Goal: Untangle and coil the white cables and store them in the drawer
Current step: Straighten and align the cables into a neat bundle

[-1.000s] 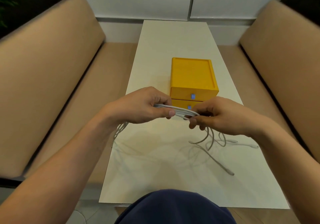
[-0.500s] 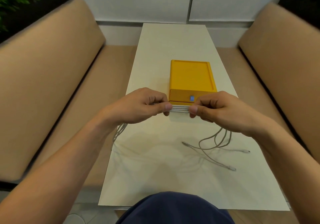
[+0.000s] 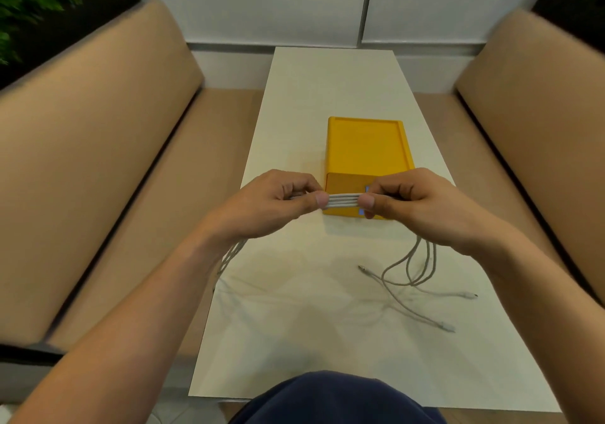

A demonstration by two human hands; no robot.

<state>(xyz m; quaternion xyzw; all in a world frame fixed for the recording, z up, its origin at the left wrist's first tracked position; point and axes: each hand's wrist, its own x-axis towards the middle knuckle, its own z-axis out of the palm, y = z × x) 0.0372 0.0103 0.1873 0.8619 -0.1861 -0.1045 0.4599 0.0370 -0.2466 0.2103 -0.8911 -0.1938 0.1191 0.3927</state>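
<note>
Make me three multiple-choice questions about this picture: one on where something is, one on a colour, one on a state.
1. Where do the visible cable connectors lie? A on the table by the right hand; B on a bench; C on the floor.
2. What colour is the drawer box? A red; B yellow; C green.
3. The white cables between left hand and right hand are: A sagging; B taut; C knotted.
A, they rest on the tabletop; B, its top is yellow; B, strands run straight hand to hand.
</note>
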